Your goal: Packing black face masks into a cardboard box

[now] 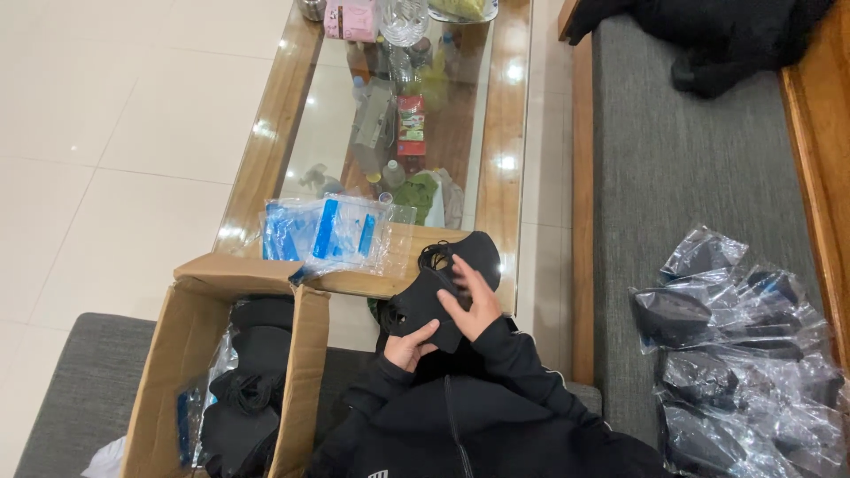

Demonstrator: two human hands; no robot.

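Sitting at the left is an open brown cardboard box [177,354], resting on a grey cushion [80,381] and filled with black fabric masks [257,372]. Just beyond it, a stack of clear plastic bags with blue strips [328,232] is lying on the near end of a glass-topped wooden coffee table [509,133]. At centre, the person's left hand [409,347] is gripping the lower edge of a black fabric face mask [438,288], while the right hand [474,301] is pressing open fingers flat against its front. To the right, bagged black masks [744,354] are piling up on a grey upholstered bench [682,159].
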